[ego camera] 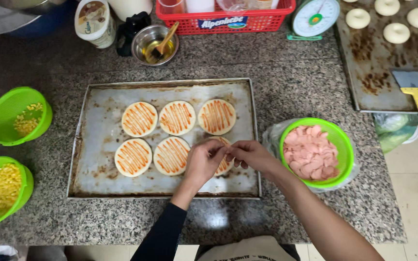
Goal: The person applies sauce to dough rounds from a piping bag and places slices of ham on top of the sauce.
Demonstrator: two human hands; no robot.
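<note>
With your left hand (203,162) and right hand (248,155) pinched together over the sauced dough round (222,163) at the tray's (93,140) near right corner, likely splitting a sausage slice, lay pieces flat, evenly spread

My metal baking tray (97,145) dull, stained, scorched; counter (291,87) speckled polished granite; green plastic bowl (347,150) glossy; dough rounds (139,119) matt, sauce-streaked.

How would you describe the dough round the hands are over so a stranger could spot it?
On the metal tray in the counter's middle lie six sauce-striped dough rounds in two rows. It is the front row's rightmost round, the only one mostly hidden by both hands.
</note>
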